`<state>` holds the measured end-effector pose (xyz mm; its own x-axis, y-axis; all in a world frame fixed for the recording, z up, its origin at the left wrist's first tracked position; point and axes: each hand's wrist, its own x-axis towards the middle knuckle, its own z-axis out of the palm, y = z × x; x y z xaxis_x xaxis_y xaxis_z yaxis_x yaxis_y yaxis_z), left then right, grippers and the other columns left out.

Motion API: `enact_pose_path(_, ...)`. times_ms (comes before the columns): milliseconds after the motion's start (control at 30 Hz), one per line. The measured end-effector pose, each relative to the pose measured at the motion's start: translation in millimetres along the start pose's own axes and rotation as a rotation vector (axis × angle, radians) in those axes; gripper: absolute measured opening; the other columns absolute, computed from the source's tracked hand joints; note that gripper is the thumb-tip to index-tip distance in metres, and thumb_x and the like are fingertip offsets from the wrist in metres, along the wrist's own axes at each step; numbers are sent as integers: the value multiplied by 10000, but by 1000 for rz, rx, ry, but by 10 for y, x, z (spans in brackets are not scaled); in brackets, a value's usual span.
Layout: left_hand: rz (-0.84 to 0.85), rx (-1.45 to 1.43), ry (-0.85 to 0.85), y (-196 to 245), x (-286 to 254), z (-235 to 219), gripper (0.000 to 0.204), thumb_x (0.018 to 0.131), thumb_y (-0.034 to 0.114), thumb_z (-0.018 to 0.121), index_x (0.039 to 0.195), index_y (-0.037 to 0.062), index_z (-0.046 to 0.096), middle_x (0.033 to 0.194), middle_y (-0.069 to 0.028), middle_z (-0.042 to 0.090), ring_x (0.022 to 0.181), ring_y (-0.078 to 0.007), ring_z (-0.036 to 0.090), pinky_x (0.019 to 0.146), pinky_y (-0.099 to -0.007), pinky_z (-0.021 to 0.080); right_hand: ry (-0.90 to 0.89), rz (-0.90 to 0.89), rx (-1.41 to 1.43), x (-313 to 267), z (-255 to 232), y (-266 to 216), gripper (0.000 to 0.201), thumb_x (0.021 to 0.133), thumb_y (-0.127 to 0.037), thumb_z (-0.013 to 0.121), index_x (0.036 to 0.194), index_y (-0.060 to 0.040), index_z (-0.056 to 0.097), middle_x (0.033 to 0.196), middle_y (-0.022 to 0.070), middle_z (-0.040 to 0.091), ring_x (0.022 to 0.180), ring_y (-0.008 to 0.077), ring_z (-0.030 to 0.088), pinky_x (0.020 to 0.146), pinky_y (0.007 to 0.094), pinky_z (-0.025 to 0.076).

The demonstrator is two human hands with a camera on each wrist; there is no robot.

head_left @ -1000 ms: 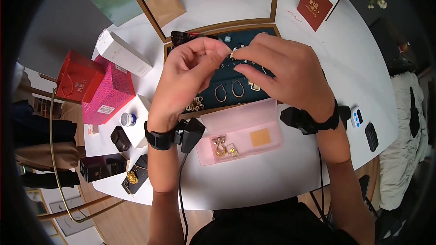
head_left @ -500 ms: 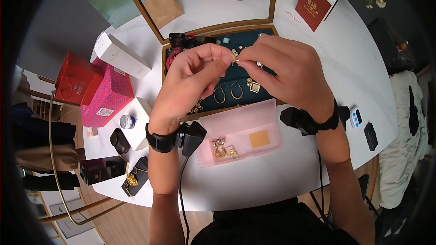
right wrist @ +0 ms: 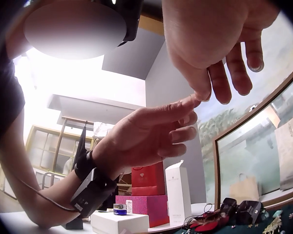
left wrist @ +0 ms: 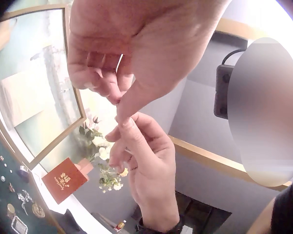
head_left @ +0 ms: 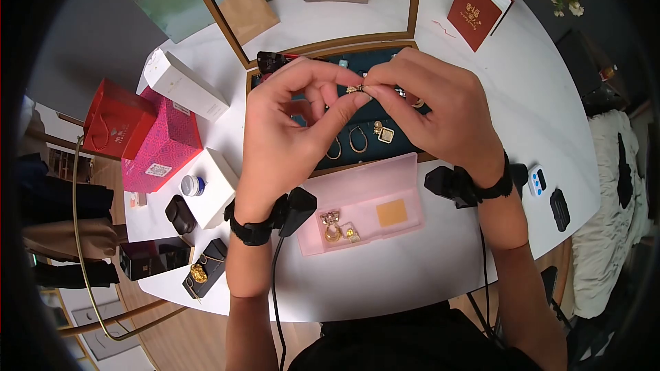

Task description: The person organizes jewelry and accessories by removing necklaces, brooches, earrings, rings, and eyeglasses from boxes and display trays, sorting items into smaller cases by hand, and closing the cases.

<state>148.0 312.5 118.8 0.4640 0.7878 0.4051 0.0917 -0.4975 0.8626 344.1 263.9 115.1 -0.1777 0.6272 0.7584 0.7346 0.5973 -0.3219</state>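
Note:
Over the jewellery case, a small gold earring-like piece (head_left: 354,88) sits between the fingertips of both hands. My left hand (head_left: 292,113) pinches it between thumb and index finger, the other fingers curled loosely. From the other side, the right hand (head_left: 436,99) has its thumb and index fingertips pinched at the piece, meeting the left fingertips. The fingers largely cover it in both wrist views. Beneath the hands lies the open case (head_left: 337,166), its dark green lining holding a hoop earring (head_left: 358,139) and a square gold-framed earring (head_left: 385,133).
A pink box (head_left: 364,227) with rings and a yellow pad lies open in front. The case's glass lid (head_left: 415,0) stands raised behind. Left are a white carton (head_left: 182,82), a red bag (head_left: 117,120) and a black card with gold jewellery (head_left: 214,268); a red book (head_left: 474,10) stands back right.
The left hand has shifted slightly right, its index finger now extended toward the right fingertips. The thin bar seen between the hands half a second ago now shows as a gold piece at the fingertips.

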Motion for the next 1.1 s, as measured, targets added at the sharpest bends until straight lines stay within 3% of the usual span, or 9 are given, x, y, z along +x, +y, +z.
enact_pose_path(367, 89, 105, 35, 24, 4, -26, 248, 747, 50, 837, 968, 73, 726, 744, 55, 542, 624, -27, 440, 531, -183, 346, -12, 6, 50, 6, -8, -13, 36, 885, -121, 673, 906, -92, 672, 810, 33, 645, 641, 249, 628, 519, 329, 464)
enact_pose_path(533, 111, 165, 39, 59, 4, -46, 339, 746, 2, 844, 1055, 34, 709, 775, 51, 575, 662, -28, 471, 593, -177, 384, -30, 22, 36, 13, -38, -15, 35, 892, -119, 665, 910, -89, 659, 824, 37, 652, 651, 256, 632, 529, 330, 468)
enact_pose_path(767, 121, 151, 72, 18, 10, -61, 349, 741, 10, 849, 1060, 34, 709, 774, 53, 569, 670, -28, 472, 593, -176, 387, -14, 13, 13, 19, -57, -17, 78, 842, -109, 710, 899, -97, 660, 833, 26, 655, 661, 243, 631, 546, 319, 477)
enact_pose_path(1100, 73, 178, -23, 28, 21, -74, 330, 754, 22, 847, 1056, 39, 716, 773, 53, 572, 670, -24, 481, 602, -181, 402, 9, -12, -31, 19, -67, -15, 109, 802, -129, 751, 862, -107, 663, 808, 6, 641, 647, 217, 619, 537, 307, 472)
